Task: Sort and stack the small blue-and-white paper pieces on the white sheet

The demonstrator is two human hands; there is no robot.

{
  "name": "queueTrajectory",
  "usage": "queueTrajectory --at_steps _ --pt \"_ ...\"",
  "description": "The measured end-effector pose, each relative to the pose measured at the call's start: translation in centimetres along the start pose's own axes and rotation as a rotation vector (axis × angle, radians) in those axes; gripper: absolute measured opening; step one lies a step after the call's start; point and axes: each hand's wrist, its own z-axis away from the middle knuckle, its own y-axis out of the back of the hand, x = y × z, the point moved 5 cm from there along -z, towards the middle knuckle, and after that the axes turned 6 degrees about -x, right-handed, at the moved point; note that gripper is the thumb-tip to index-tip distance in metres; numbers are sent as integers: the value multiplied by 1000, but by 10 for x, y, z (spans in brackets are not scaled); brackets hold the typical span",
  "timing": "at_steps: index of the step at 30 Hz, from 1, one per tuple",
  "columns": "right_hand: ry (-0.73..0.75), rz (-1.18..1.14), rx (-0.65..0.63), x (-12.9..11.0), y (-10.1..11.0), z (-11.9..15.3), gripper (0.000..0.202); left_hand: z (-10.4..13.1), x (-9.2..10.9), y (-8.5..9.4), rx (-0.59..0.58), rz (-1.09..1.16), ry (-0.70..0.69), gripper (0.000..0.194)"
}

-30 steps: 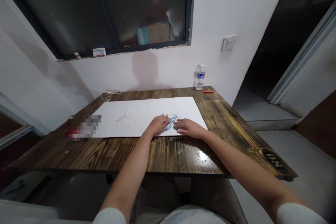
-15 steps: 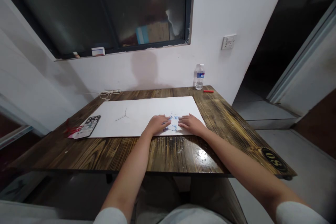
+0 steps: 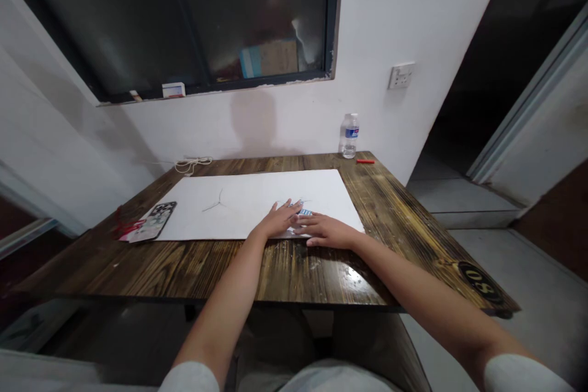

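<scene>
A long white sheet [image 3: 250, 196] lies on the dark wooden table [image 3: 184, 269]. Thin dark lines [image 3: 218, 203] are on its left part. Small blue-and-white pieces [image 3: 305, 212] show on the right part, partly hidden under my fingers. My left hand [image 3: 278, 219] rests on the sheet with its fingers spread, touching the pieces. My right hand [image 3: 328, 231] lies flat beside it, fingers stretched out over the sheet's front edge, its fingertips close to my left hand.
At the table's left are a patterned phone [image 3: 160, 220] and red-handled scissors [image 3: 131, 229]. A white cable [image 3: 193, 163] lies at the back left. A water bottle [image 3: 350, 136] and a red pen-like stick [image 3: 365, 162] stand and lie at the back right.
My right hand has moved left and nearer to me, closing the gap to my left hand. It now covers part of the blue marks that showed between the hands before.
</scene>
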Motion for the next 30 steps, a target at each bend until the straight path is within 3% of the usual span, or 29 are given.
queueTrajectory --at_steps 3,11,21,27,30 --pt "-29 30 -33 0 -5 -2 47 1 5 1 -5 104 -93 73" --pt "-319 146 -7 27 -12 3 57 0 17 8 43 371 -228 96" --pt "-528 152 105 44 -1 10 58 8 20 23 231 443 -288 58" --pt "-529 193 69 45 0 11 51 9 9 13 66 352 -185 57" --pt "-485 207 66 46 2 12 48 8 8 15 101 180 -176 50"
